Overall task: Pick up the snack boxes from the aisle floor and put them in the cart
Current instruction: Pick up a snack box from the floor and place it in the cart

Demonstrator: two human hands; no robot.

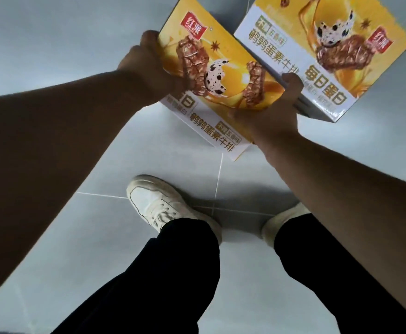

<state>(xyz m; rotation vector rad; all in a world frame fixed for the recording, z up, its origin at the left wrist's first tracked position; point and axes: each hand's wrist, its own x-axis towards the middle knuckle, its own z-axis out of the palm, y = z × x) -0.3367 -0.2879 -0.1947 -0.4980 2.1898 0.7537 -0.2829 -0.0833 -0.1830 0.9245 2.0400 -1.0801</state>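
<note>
Item one: yellow snack box (211,75), held tilted above the floor, long axis running upper left to lower right, logo end far left. I logged left hand (146,68) and right hand (274,112) on opposite edges, fingers (291,79) curled round them. Item two: second box (322,51), just beyond, on the pale grey floor tiles (52,32).

Near snack box (221,92): between the two hands, above the tiled floor (52,44), ahead of both shoes.
Far snack box (329,56): right of and beyond the near one, its left edge partly behind it.
Left hand (146,68): grips the near box's left edge.
Right hand (271,114): grips its right edge, between the two boxes.
Left shoe (158,203): below the near box.
Right shoe (281,222): further right, partly under the right forearm.
</note>
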